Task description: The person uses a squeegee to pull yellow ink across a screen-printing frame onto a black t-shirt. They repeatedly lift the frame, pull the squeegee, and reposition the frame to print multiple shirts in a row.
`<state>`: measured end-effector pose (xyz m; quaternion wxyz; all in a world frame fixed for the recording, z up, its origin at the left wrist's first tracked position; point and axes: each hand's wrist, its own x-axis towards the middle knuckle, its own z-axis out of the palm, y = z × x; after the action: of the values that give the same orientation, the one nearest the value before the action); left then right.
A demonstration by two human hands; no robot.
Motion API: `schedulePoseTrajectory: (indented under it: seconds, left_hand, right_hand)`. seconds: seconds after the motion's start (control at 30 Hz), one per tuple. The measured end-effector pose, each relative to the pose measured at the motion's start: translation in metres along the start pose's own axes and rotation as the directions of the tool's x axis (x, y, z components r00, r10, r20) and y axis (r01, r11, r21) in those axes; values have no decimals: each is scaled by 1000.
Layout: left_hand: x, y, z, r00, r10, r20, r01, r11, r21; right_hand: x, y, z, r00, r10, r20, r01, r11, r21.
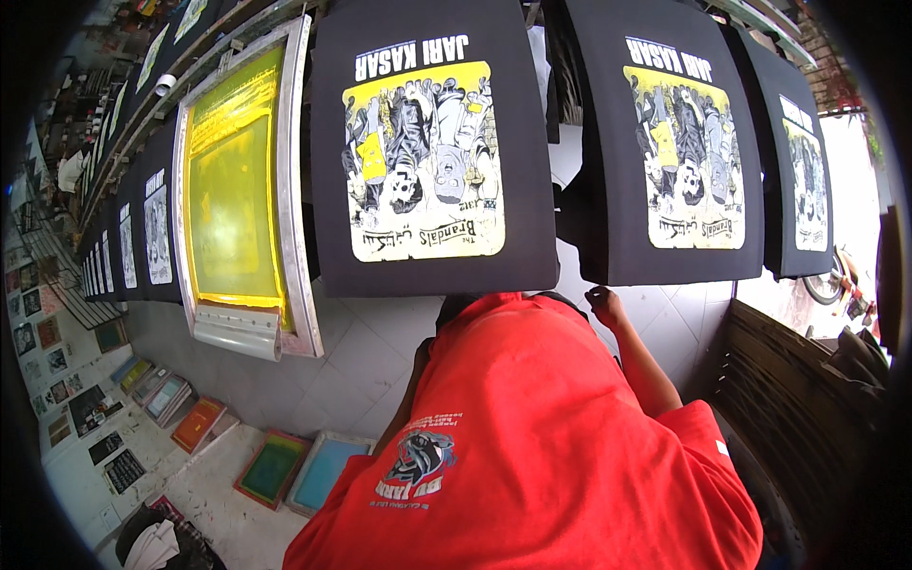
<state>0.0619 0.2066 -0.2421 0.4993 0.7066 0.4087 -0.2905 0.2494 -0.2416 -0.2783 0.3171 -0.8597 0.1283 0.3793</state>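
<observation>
Apparently at rest, the right hand (604,304) hangs beside the torso, forearm slanting forward and inward from the short red sleeve, elbow bent. Fingers half-curled; nothing is seen in them, though the grip is too small to judge and I cannot tell whether they close on anything. Directly ahead of this hand, its near hem just beyond the knuckles, a black shirt (617,190) lies flat; contact cannot be determined. Left forearm (408,391) shows as a narrow strip along the flank; its hand is hidden, state unknown. Markings: the shirt ahead of the right hand bears a yellow, white and black print (689,157) of crowded figures, bold white capitals across its far end, dark slanted lettering along its near end, all inverted in this view. To that hand's left and forward, a second black shirt (524,142) carries the same design, larger in view; to its right, a third black shirt (774,228) is seen obliquely. Farther left of the hand, a metal-framed screen (296,190) holds yellow-coated mesh, a pale grey squeegee-like strip (237,334) at its near end. Behind and left of the hand, the worn red shirt (560,408) shows an inverted emblem (418,461) with pale lettering.
</observation>
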Motion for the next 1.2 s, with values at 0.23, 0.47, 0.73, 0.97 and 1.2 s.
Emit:
schedulePoseTrajectory:
  seconds: [0.23, 0.47, 0.73, 0.97, 1.2]
  left_hand:
    - [7, -6, -3, 1000, 15, 2, -15, 1000, 8]
    - [11, -7, 0, 999, 33, 1, -33, 999, 9]
    - [13, -13, 1, 999, 50, 1, -50, 999, 6]
    - [13, -23, 2, 997, 71, -25, -71, 997, -14]
    - [2, -34, -1, 996, 74, -58, -76, 997, -34]
  right_hand:
    - [-1, -8, 0, 1000, -26, -14, 25, 1000, -17]
    - [-3, -24, -6, 996, -84, -43, 82, 995, -51]
    - [4, -16, -7, 990, -117, -81, 108, 989, -99]
    - [16, -6, -8, 957, -238, -167, 220, 968, -123]
    - [19, -10, -6, 955, -268, -126, 249, 957, -148]
